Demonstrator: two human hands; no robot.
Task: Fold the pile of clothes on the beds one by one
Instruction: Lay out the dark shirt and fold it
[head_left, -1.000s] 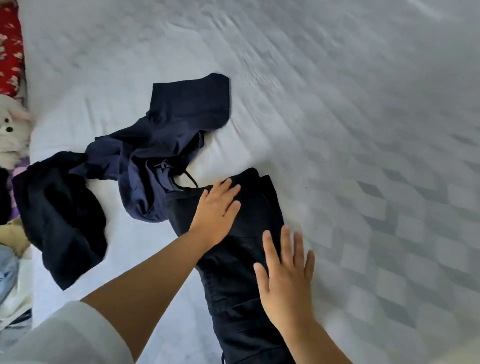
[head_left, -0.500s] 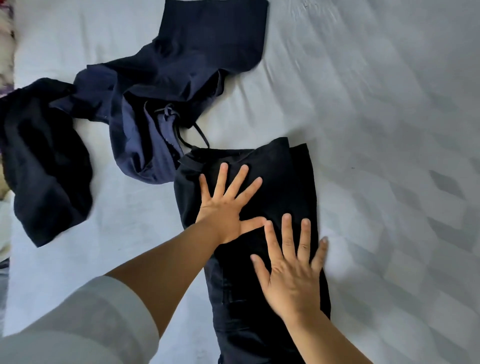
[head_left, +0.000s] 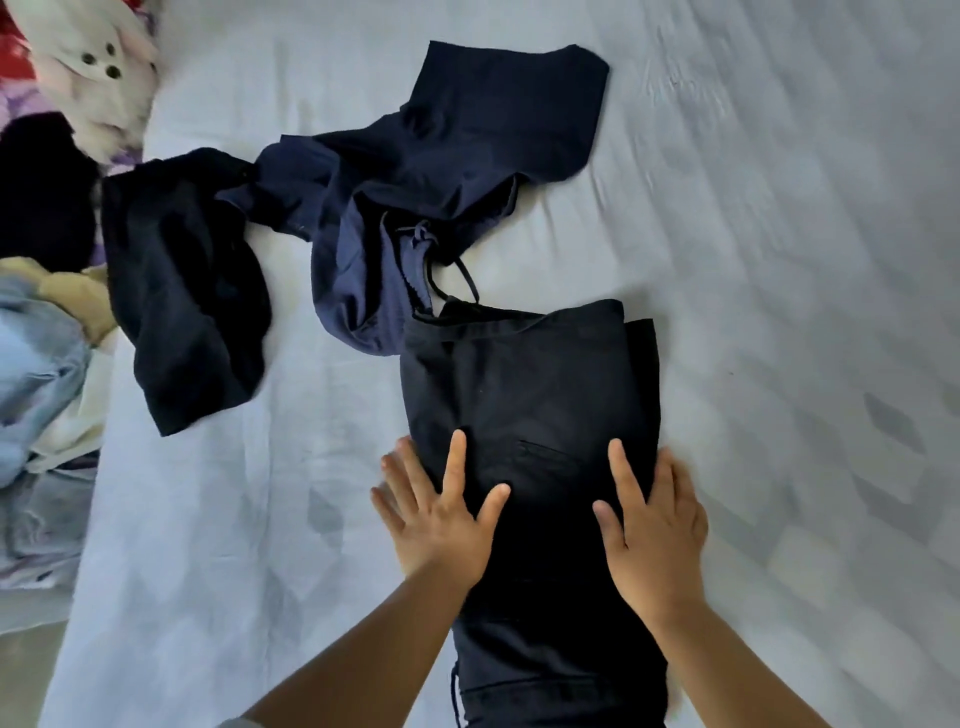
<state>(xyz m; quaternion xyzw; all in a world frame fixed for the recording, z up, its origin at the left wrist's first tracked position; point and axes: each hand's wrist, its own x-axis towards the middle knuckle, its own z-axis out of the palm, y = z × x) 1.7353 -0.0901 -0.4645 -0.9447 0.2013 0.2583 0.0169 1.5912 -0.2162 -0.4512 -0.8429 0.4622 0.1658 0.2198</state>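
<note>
black trousers (head_left: 530, 415) lie lengthwise on the white bedsheet (head_left: 779, 260), folded into a long narrow strip that runs from near the middle of the bed down toward the person and out of the bottom of the view; the far end is squared off, with a second layer showing as a thin edge along its right side, which suggests the legs are already laid one over the other; a welt pocket faces up near the middle.

left hand (head_left: 441, 519) rests flat on the strip's left edge, fingers straight and spread, some on the cloth and some spilling onto the sheet; right hand (head_left: 654, 530) mirrors it on the right edge, also flat and spread; neither grasps anything; the palms press and hold, most likely to smooth the layers and keep the edges aligned before the next fold, so the strip does not skew when it is doubled over.

just beyond the far end, a navy garment (head_left: 441, 171) lies crumpled with its drawstring (head_left: 452, 280) trailing to touch the trousers' corner; left of that, a second dark garment (head_left: 182, 312) is heaped loosely; both seem set within reach as the next pieces, kept apart from the working space.

at the far left edge a mixed pile (head_left: 47, 364) of pale blue and cream cloth waits, with a white plush toy (head_left: 98, 67) above it.
</note>
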